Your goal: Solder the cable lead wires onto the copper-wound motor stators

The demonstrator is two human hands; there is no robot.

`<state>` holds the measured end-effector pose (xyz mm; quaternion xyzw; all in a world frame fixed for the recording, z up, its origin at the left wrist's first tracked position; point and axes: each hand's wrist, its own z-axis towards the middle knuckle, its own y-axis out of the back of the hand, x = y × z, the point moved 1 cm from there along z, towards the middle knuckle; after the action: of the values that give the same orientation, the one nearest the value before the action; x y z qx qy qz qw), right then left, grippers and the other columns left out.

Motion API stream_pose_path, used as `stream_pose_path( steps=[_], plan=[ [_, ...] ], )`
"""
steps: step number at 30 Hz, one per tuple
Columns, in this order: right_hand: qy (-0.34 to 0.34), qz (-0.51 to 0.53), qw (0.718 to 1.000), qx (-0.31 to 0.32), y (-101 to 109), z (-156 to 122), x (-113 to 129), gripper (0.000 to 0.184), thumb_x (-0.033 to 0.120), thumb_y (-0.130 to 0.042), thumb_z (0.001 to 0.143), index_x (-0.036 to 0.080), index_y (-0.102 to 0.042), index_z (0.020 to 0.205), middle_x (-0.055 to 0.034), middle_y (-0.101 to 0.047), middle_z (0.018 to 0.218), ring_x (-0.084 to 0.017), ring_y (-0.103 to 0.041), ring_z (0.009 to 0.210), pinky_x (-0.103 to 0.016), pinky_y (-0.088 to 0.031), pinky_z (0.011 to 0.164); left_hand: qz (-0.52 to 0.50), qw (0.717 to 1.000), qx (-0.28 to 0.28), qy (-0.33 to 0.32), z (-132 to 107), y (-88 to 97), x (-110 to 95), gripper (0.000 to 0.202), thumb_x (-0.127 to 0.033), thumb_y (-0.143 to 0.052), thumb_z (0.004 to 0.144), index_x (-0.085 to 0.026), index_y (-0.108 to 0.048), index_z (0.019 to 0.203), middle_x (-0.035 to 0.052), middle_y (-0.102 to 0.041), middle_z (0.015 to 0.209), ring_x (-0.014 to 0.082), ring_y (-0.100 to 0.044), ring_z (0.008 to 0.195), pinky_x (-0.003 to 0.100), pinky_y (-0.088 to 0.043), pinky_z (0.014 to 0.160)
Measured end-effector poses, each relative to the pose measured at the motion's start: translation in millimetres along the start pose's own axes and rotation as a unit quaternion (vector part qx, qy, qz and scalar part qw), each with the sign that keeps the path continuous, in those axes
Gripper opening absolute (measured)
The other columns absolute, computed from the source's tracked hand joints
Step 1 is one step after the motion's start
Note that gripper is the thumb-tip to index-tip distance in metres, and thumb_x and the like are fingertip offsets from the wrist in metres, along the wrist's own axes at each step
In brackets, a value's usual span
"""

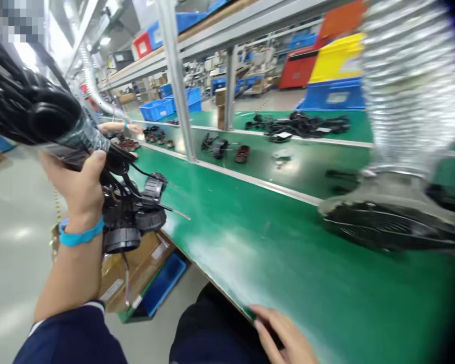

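Observation:
My left hand [76, 182], with a blue band at the wrist, is raised on the left, closed around a bundle of black cables [26, 101] bound with clear wrap. Below the fingers hang several round black ribbed connectors [123, 238] with thin coloured wire ends. My right hand [282, 331] is low in the view, at the near edge of the green workbench [227, 227]. Its thumb and forefinger are apart, and nothing shows between them.
A silver ducted hood [398, 202] hangs at the right. Black cable assemblies [303, 124] lie beyond the bench rail. Another person's hand [132, 129] reaches in at the far left. Below the bench are cardboard boxes [136, 263] and a blue bin [165, 283]. A metal post [176, 81] stands mid-bench.

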<state>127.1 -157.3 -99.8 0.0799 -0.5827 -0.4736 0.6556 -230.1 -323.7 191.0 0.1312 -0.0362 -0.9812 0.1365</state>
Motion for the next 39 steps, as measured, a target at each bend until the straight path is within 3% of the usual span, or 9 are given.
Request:
stream_pose_path(
  steps=[5, 10, 15, 19, 25, 28, 31, 35, 39],
  plan=[
    [-0.152, 0.156, 0.976, -0.013, 24, -1, 3, 0.03, 0.044, -0.05, 0.093, 0.023, -0.069, 0.102, -0.0027, -0.074, 0.081, -0.017, -0.072, 0.074, -0.025, -0.06, 0.072, -0.195, 0.967, -0.017, 0.162, -36, -106.9, -57, 0.031, -0.032, -0.062, 0.08, -0.02, -0.055, 0.107, 0.002, -0.068, 0.113, 0.0143, -0.066, 0.102, 0.032, -0.051, 0.098],
    [-0.212, 0.192, 0.954, -0.092, 27, -5, 2, 0.032, 0.038, -0.049, 0.093, 0.02, -0.064, 0.114, -0.0089, -0.073, 0.097, -0.018, -0.071, 0.086, -0.031, -0.059, 0.082, -0.386, 0.877, -0.073, 0.275, -93, -167.6, -92, 0.044, -0.046, -0.049, 0.085, -0.016, -0.054, 0.117, 0.0079, -0.064, 0.12, 0.0214, -0.062, 0.114, 0.037, -0.05, 0.102],
    [-0.216, 0.186, 0.953, -0.104, 31, 0, 5, 0.027, 0.031, -0.048, 0.093, 0.019, -0.063, 0.112, -0.0084, -0.072, 0.094, -0.017, -0.069, 0.083, -0.031, -0.059, 0.079, -0.26, 0.855, 0.022, 0.448, -178, -189.7, -49, 0.056, -0.057, -0.044, 0.082, -0.016, -0.052, 0.12, 0.0095, -0.061, 0.122, 0.02, -0.061, 0.114, 0.035, -0.049, 0.101],
    [-0.184, 0.154, 0.968, -0.074, 33, 8, 9, 0.024, 0.023, -0.046, 0.093, 0.02, -0.064, 0.109, -0.0058, -0.071, 0.09, -0.014, -0.068, 0.075, -0.028, -0.058, 0.071, -0.178, 0.833, 0.15, 0.502, -218, -168.5, 5, 0.044, -0.053, -0.062, 0.07, -0.014, -0.061, 0.088, 0.0096, -0.066, 0.087, 0.0231, -0.066, 0.088, 0.042, -0.055, 0.087],
    [-0.124, 0.058, 0.99, -0.038, 24, 18, 6, 0.025, 0.017, -0.045, 0.092, 0.022, -0.062, 0.11, -0.0029, -0.072, 0.087, -0.016, -0.069, 0.075, -0.035, -0.059, 0.072, 0.008, 0.898, 0.179, 0.402, -176, -108.8, 48, 0.058, -0.031, -0.071, 0.065, -0.018, -0.055, 0.12, 0.0134, -0.053, 0.131, 0.0293, -0.052, 0.12, 0.051, -0.037, 0.11],
    [-0.128, 0.041, 0.991, -0.01, 22, 24, 4, 0.026, 0.016, -0.044, 0.092, 0.022, -0.06, 0.112, -0.0034, -0.072, 0.09, -0.017, -0.07, 0.076, -0.036, -0.059, 0.071, 0.005, 0.921, 0.35, 0.17, -150, -120.7, 41, 0.044, -0.03, -0.062, 0.077, -0.017, -0.058, 0.118, 0.0143, -0.059, 0.125, 0.0299, -0.055, 0.117, 0.049, -0.043, 0.104],
    [-0.124, 0.035, 0.991, 0.028, 22, 30, 7, 0.028, 0.015, -0.044, 0.093, 0.022, -0.059, 0.115, -0.0048, -0.072, 0.094, -0.018, -0.07, 0.08, -0.037, -0.06, 0.074, -0.06, 0.85, 0.522, -0.036, -150, -157.5, 23, 0.028, -0.033, -0.053, 0.087, -0.018, -0.065, 0.108, 0.0127, -0.065, 0.118, 0.0276, -0.056, 0.116, 0.047, -0.042, 0.105],
    [-0.065, -0.009, 0.996, 0.058, 19, 42, 18, 0.04, 0.014, -0.05, 0.09, 0.017, -0.052, 0.129, -0.0126, -0.067, 0.116, -0.024, -0.066, 0.105, -0.045, -0.059, 0.089, -0.058, 0.84, 0.538, -0.024, -176, -198.2, 6, 0.03, -0.037, -0.045, 0.094, -0.019, -0.069, 0.099, 0.0105, -0.068, 0.116, 0.0272, -0.058, 0.113, 0.048, -0.041, 0.103],
    [-0.054, -0.085, 0.993, 0.065, 20, 58, 21, 0.061, 0.019, -0.068, 0.082, 0.01, -0.045, 0.138, -0.0219, -0.053, 0.137, -0.034, -0.055, 0.124, -0.055, -0.052, 0.101, -0.025, 0.883, 0.465, 0.055, -203, -189.6, -6, 0.035, -0.034, -0.038, 0.097, -0.016, -0.067, 0.105, 0.0161, -0.06, 0.129, 0.0299, -0.05, 0.125, 0.053, -0.035, 0.108]
  ],
)
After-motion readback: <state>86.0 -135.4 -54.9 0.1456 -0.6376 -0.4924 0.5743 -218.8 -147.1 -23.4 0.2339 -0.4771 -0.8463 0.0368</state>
